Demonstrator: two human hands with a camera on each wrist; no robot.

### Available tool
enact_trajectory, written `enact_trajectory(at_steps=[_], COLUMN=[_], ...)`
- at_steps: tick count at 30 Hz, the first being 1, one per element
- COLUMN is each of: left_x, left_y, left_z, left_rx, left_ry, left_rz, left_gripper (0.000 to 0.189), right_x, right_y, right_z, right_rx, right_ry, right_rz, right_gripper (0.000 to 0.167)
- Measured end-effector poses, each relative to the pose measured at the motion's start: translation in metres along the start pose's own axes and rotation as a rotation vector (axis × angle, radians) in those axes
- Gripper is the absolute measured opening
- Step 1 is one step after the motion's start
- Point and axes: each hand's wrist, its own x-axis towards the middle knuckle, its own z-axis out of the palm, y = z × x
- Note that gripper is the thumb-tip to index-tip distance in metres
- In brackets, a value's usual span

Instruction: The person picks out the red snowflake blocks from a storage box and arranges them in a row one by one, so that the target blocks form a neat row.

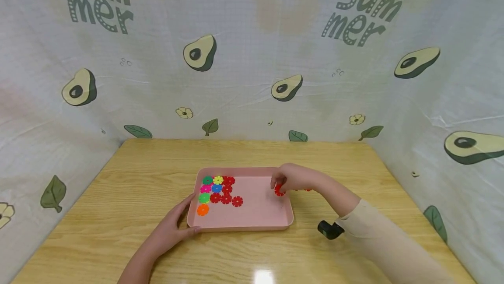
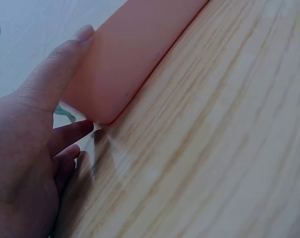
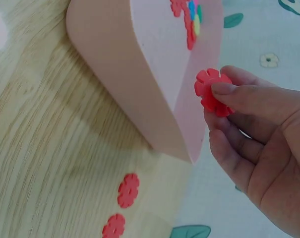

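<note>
A shallow pink tray [image 1: 252,228] stands on the table, holding flower-shaped plastic discs along its left side. Against its front left corner rests my left hand [image 1: 171,231], thumb along the front wall and fingers at the left side; the left wrist view shows this hand [image 2: 26,129] with the thumb extended on the wall. Over the tray's right side, my right hand [image 1: 293,177] pinches a red flower disc [image 1: 279,190]. In the right wrist view thumb and fingers clasp that notched disc [image 3: 209,91] above the tray's rim.
Beyond the tray's right wall, red discs [image 3: 128,190] lie on the wooden table [image 1: 252,155]. Inside, red discs [image 1: 226,198] sit beside green, yellow, pink, blue and orange ones. A printed cloth [image 1: 244,113] surrounds the table; a black device [image 1: 330,229] is by my right sleeve.
</note>
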Motion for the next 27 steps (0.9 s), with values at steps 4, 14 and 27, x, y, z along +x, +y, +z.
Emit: enact_trajectory(at_steps=[4,14,27], left_x=[-0.001,-0.001,0.0], left_y=[0.001,0.002,0.004], left_z=[0.0,-0.001,-0.001], left_rx=[-0.006,-0.014,-0.008], left_ry=[-0.002,-0.011,-0.021], left_rz=[0.0,-0.019,-0.025], left_gripper=[0.093,0.094,0.094], right_x=[-0.014,-0.049,-0.081], right_y=[0.011,0.039,0.077], right_z=[-0.005,-0.02,-0.022], right_rx=[0.012,-0.015,0.045], right_ry=[0.019,0.099,0.184], right_rz=[-0.003,0.023,0.139], right_gripper=[0.014,0.018,0.014])
